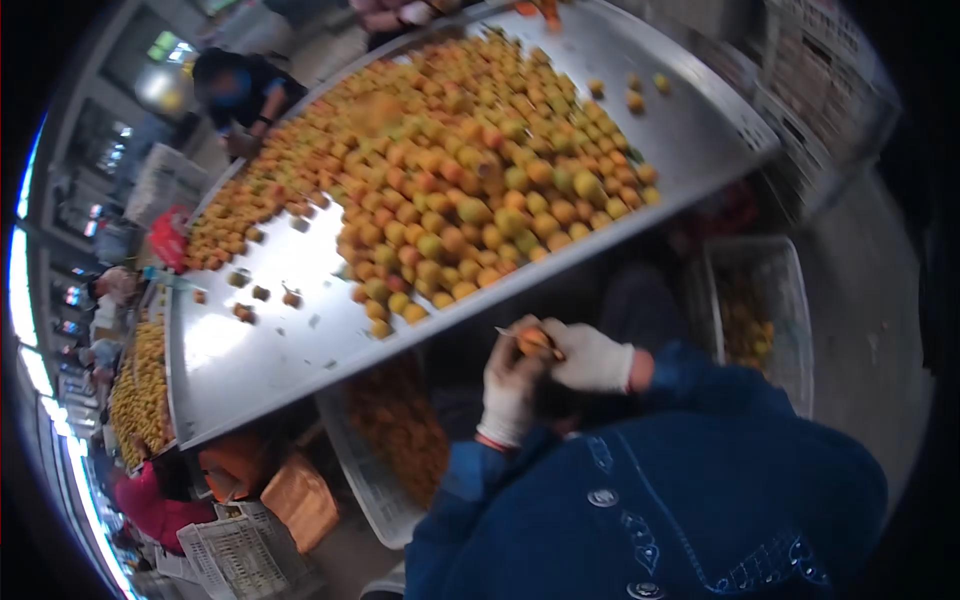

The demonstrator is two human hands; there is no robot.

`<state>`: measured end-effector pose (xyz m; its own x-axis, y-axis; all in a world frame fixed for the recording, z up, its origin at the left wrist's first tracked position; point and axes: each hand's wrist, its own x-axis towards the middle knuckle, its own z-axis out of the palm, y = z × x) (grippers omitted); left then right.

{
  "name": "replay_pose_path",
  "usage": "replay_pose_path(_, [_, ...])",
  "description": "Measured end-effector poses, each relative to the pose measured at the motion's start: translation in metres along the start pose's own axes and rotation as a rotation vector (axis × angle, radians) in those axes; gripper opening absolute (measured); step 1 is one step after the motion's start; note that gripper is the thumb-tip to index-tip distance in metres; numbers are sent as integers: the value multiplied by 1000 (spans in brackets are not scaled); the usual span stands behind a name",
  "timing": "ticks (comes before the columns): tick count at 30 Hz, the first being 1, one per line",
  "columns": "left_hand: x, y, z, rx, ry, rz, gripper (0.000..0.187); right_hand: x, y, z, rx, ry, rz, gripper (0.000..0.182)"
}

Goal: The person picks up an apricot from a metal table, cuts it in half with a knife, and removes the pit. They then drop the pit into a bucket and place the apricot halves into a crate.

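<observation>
My left hand [512,390], in a white glove with dirty fingers, is closed around an orange fruit [535,342] just off the near edge of the metal table [240,360]. My right hand [594,358], gloved too, meets it from the right, its fingers pressed against the same fruit. A thin, pale pointed thing shows by the left fingertips; what it is cannot be made out. Beyond the hands, a large heap of yellow and orange fruit [470,190] lies on the table.
Below the table stands a crate [365,480] of orange-brown pieces. Another bin [805,330] with yellow fruit is at the right. A person in dark clothes [265,90] is across the table. White crates [230,555] and an orange bag [302,500] lie lower left.
</observation>
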<state>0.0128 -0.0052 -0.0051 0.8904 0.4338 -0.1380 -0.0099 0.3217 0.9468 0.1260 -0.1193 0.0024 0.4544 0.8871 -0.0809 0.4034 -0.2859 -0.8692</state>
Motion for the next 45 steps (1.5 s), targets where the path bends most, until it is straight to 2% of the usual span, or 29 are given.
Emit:
replay_pose_path(1, [0, -2, -2, -143, -14, -9, 44, -2, -6, -2, 28, -26, 41, 40])
replay_pose_path(2, [-2, 0, -2, -276, 13, -104, 41, -4, -8, -3, 51, -47, 61, 40])
replay_pose_path(5, [-6, -6, -2, -408, 10, -169, 44, -10, -6, 4, 24, -34, 60, 41])
replay_pose_path(7, [-9, -24, -1, -610, 36, -223, 55, -12, -7, 5, 4, -44, 76, 42])
replay_pose_path(8, [-10, -22, 0, -609, 31, -231, 55, -14, -7, 5, -19, -60, 92, 43])
replay_pose_path(10, [-11, -18, 4, -600, 17, -231, 68, -16, -9, 3, -12, -58, 83, 45])
replay_pose_path(19, [-11, -20, 6, -587, -62, -168, 73, -21, -19, 1, -100, -72, 136, 48])
replay_pose_path(23, [-12, -17, 12, -624, -27, -207, 73, -20, -8, 7, -46, -30, 92, 49])
replay_pose_path(26, [-13, -15, 12, -613, -32, -252, 71, -19, 0, 12, -33, -48, 141, 50])
replay_pose_path(28, [-15, -14, 14, -606, 87, -289, 67, -19, -1, 14, -15, -35, 133, 50])
replay_pose_path(29, [-16, -13, 16, -604, 84, -291, 67, -21, -1, 14, 2, -25, 130, 50])
replay_pose_path(34, [-20, -17, 16, -527, 12, -99, 56, -26, -5, 14, 8, 48, 85, 51])
replay_pose_path(37, [-22, -17, 22, -486, 88, -71, 53, -26, 4, 21, -8, 88, 61, 52])
replay_pose_path(39, [-25, -16, 21, -493, 68, -86, 54, -28, 3, 23, -25, 103, 62, 52])
replay_pose_path(44, [-24, -2, 28, -542, 107, -177, 56, -28, -5, 21, -74, 25, 152, 50])
replay_pose_path(45, [-23, -7, 25, -547, 13, -135, 56, -29, -6, 21, -75, 27, 147, 50])
